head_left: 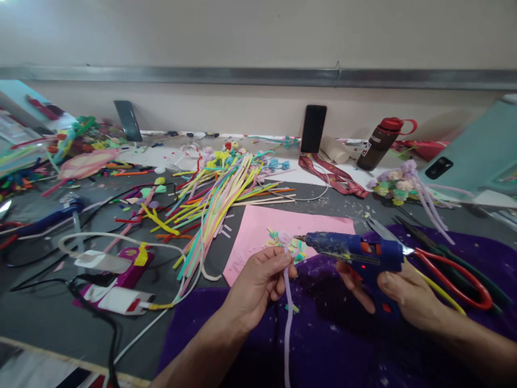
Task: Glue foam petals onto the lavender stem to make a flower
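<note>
My left hand (262,280) pinches a lilac pipe cleaner flower (286,238) just below its head, and the long stem (288,328) hangs down toward me. My right hand (407,293) is wrapped round the handle of a blue glue gun (359,250), with a small red light lit on its side. The gun's nozzle points left and its tip is at the flower head; whether they touch I cannot tell. Below the flower lies a pink sheet (252,231) with cut pipe cleaner bits on it. A purple mat (319,339) spreads under both hands.
Red-handled scissors (456,275) and dark green-handled pliers (438,248) lie at right. Loose pipe cleaners (226,199) pile up behind left. A magenta power strip (129,269) trails cables. At the back stand a phone (313,129) and a bottle (382,143); a flower bunch (398,183) lies right.
</note>
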### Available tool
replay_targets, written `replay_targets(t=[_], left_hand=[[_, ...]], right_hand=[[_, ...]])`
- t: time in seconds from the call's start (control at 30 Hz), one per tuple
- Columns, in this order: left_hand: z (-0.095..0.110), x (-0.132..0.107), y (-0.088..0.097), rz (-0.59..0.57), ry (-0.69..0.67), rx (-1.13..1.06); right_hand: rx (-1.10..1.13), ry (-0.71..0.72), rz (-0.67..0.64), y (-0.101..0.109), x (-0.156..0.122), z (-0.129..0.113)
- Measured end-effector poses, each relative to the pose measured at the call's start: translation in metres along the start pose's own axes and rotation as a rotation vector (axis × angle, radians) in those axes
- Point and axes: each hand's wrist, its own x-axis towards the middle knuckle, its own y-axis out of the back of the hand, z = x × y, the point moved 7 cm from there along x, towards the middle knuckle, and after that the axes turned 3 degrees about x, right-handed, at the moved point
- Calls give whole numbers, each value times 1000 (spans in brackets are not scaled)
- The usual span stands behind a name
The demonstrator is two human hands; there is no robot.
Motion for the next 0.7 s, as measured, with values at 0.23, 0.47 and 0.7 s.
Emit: replay_targets(t=[0.23, 0.47, 0.7], left_hand=[[-2, 1, 1, 10, 4, 77], [2, 0, 2, 28, -20, 107], [2, 1, 3, 39, -20, 96]], right_hand=[[-122, 31, -16, 1, -1, -2], [-259, 58, -3, -1, -1, -11], [-352, 98, 2, -3, 2, -11]])
